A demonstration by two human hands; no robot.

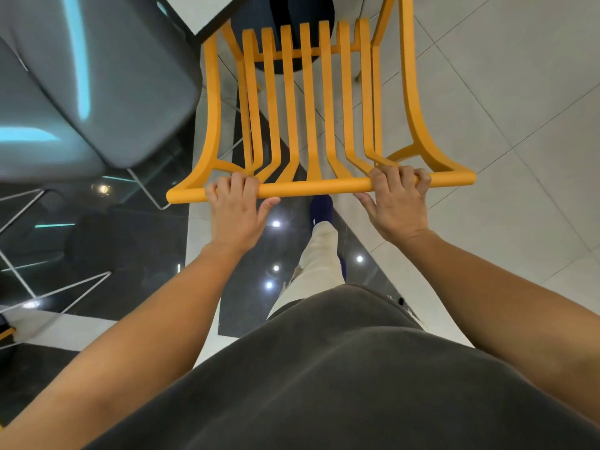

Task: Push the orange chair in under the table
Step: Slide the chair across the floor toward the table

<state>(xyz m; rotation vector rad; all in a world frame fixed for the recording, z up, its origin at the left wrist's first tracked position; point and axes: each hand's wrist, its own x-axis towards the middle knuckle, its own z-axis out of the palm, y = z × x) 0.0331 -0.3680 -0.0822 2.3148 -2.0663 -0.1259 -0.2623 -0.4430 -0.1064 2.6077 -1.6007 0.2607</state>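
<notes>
The orange chair [311,108] stands right in front of me, seen from above, its slatted back running down to a dark seat cushion [300,14]. My left hand [237,209] grips the top rail left of centre. My right hand [397,203] grips the same rail right of centre. A corner of the table [201,14], white-topped with a dark edge, reaches over the chair's front left at the top of the view. The chair's legs are mostly hidden.
A grey padded chair [97,92] with thin white wire legs stands close on the left, almost touching the orange chair. The floor has light tiles [503,92] on the right and glossy black tiles underfoot. My leg and dark shoe [321,209] are just behind the rail.
</notes>
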